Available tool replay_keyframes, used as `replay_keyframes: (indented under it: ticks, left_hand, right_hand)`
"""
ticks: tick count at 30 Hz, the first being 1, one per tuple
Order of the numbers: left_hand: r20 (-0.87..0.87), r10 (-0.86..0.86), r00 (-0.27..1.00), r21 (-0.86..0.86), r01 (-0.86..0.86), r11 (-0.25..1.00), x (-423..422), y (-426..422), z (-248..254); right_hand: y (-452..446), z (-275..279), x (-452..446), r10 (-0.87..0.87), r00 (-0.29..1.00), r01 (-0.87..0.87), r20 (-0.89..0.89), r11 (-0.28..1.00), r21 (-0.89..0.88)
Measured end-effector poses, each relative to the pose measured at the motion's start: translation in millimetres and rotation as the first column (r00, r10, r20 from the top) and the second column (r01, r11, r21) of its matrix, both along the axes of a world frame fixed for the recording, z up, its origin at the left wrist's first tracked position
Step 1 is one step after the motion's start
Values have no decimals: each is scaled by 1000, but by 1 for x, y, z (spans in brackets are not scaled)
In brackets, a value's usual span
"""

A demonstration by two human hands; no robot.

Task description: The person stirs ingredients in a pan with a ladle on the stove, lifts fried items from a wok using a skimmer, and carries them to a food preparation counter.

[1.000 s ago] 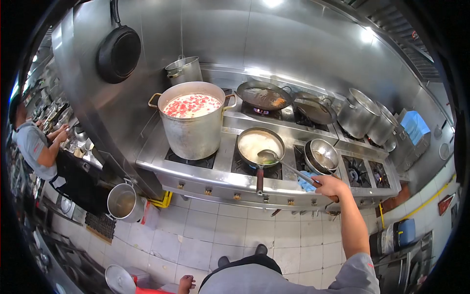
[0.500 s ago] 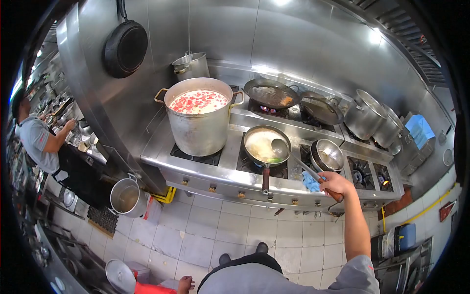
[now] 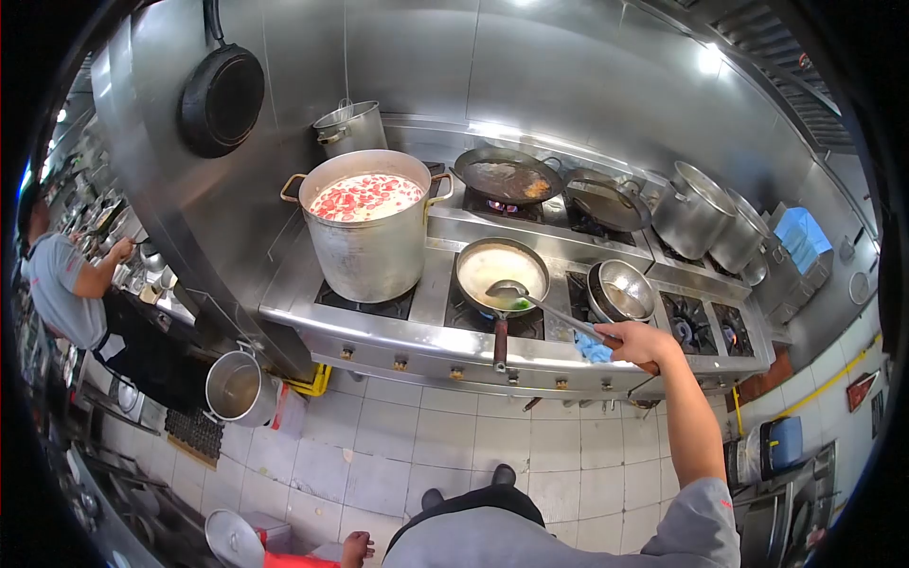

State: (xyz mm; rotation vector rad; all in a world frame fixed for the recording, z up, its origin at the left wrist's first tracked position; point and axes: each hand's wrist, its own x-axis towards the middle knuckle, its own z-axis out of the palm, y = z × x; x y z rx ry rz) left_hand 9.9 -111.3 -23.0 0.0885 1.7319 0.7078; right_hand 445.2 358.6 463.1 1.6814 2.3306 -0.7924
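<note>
My right hand [image 3: 644,343] is closed around the wooden handle of a long metal ladle [image 3: 559,317]. The ladle's bowl lies in the pale, creamy liquid of a frying pan [image 3: 537,256] on the front burner, where something green shows near the rim. The pan's handle [image 3: 500,346] points toward me over the stove's front edge. Just under my right hand a blue cloth [image 3: 594,348] rests on the stove edge. My left hand is outside the view.
On the stove [image 3: 431,333] stand a large pot [image 3: 369,260] of white liquid with red pieces, a wok [image 3: 502,156], stacked metal bowls [image 3: 627,289] and tall pots [image 3: 696,222]. A co-worker [image 3: 71,284] is at the left. Another person's hand [image 3: 357,549] beside a red sleeve shows at the bottom.
The ladle's bowl has moved left across the pan toward its near side. My right hand has shifted slightly left and up with it. The whole view has turned a little.
</note>
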Motion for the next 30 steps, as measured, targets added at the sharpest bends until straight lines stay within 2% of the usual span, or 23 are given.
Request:
replay_keyframes:
  ticks: [3, 8, 15, 17, 20, 23, 27, 30]
  left_hand:
    - [8, 61, 998, 30, -61, 998, 2, 4, -2]
    - [7, 62, 998, 23, -62, 998, 7, -1, 0]
    - [31, 82, 996, -1, -82, 997, 6, -15, -1]
    - [-9, 16, 1000, -18, -16, 1000, 4, -18, 2]
    - [-34, 48, 998, -12, -48, 999, 2, -17, 11]
    - [-17, 61, 998, -26, -61, 998, -1, -14, 9]
    - [-36, 47, 998, 31, -46, 998, 1, -3, 8]
    - [-36, 49, 998, -48, -51, 998, 11, 9, 8]
  right_hand:
    - [4, 0, -4, 22, 1000, -22, 1, 1000, 13]
    - [11, -5, -4, -116, 983, 95, -139, 984, -151]
    - [15, -3, -2, -95, 986, 79, -138, 990, -115]
    - [14, 1, -1, -72, 984, 55, -163, 993, -105]
    - [14, 3, 0, -67, 978, 46, -198, 993, -107]
    - [12, 0, -9, -126, 964, 93, -236, 985, -146]
    - [22, -12, -11, -111, 957, 68, -267, 984, -167]
    - [26, -14, -12, -94, 972, 61, -214, 986, -157]
